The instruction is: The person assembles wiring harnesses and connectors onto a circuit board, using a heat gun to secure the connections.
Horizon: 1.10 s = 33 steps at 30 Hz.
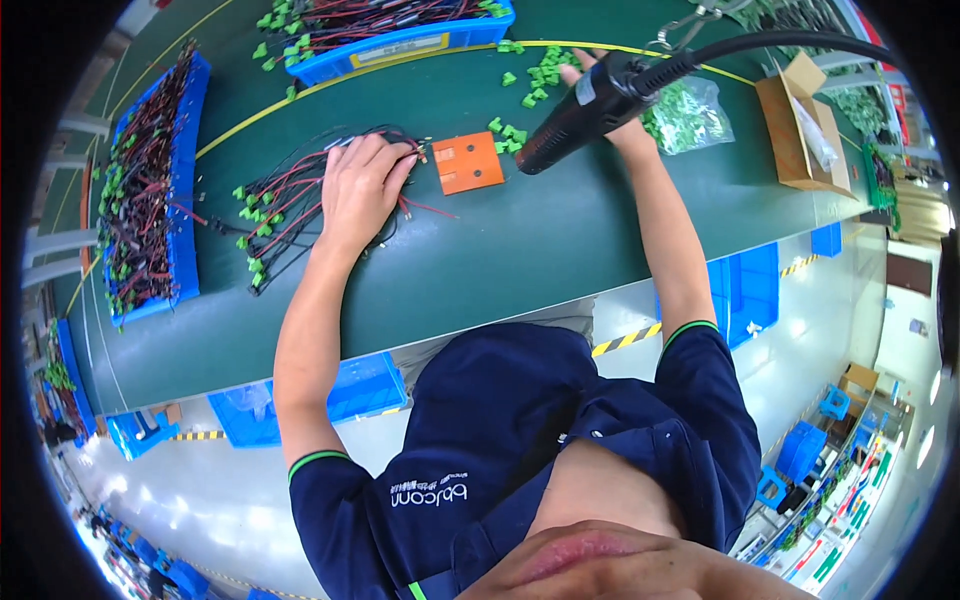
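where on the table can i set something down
Bare: table between left forearm and right forearm, below the orange block; also between right forearm and box, below the bag. Crowded: around the left hand and wires, the right hand and green clips.

A green worktable (pixel 560 240) marked with yellow lines (pixel 240 127) stretched before you. Below, the pale, glossy floor (pixel 170 480) threw back light, crossed by black-and-yellow striped tape (pixel 628 342). Blue stools (pixel 835 402) stood behind you to the right, near a white wall (pixel 902 330). Bright patches (pixel 926 446) at the distorted rim were probably lamps.
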Each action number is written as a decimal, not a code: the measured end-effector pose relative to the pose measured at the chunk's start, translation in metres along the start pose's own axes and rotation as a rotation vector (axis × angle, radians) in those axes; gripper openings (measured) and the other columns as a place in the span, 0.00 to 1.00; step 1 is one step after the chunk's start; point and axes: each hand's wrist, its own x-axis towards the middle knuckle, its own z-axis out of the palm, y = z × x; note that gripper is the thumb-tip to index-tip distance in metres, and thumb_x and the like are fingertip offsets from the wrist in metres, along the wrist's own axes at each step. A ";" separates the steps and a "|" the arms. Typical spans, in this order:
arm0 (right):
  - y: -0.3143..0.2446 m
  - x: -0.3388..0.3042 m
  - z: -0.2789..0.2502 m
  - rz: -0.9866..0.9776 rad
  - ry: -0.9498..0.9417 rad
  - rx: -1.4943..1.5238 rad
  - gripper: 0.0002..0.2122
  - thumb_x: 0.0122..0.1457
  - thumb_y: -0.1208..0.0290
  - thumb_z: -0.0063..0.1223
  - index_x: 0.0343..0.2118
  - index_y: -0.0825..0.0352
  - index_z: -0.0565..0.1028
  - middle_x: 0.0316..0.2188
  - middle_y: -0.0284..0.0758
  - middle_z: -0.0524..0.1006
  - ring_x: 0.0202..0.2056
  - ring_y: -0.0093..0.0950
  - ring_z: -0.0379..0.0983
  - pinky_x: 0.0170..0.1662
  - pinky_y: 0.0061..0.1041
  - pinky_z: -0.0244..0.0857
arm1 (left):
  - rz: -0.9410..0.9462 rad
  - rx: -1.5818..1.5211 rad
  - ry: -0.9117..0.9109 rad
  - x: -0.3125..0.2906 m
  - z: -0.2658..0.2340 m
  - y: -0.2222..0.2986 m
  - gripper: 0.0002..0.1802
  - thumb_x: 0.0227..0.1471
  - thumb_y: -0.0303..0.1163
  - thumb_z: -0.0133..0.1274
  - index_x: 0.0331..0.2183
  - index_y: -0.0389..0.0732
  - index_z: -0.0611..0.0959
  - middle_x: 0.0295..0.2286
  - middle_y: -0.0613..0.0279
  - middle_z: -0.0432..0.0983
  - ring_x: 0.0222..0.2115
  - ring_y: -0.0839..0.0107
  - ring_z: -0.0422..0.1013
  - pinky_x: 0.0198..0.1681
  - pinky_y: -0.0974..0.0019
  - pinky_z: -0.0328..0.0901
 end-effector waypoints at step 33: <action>-0.074 0.102 -0.175 0.338 0.035 -0.415 0.14 0.58 0.63 0.60 0.43 0.66 0.77 0.29 0.51 0.81 0.35 0.53 0.79 0.38 0.51 0.72 | -0.003 0.031 -0.037 -0.009 -0.006 0.000 0.07 0.55 0.32 0.65 0.36 0.43 0.87 0.31 0.63 0.77 0.34 0.64 0.75 0.40 0.60 0.61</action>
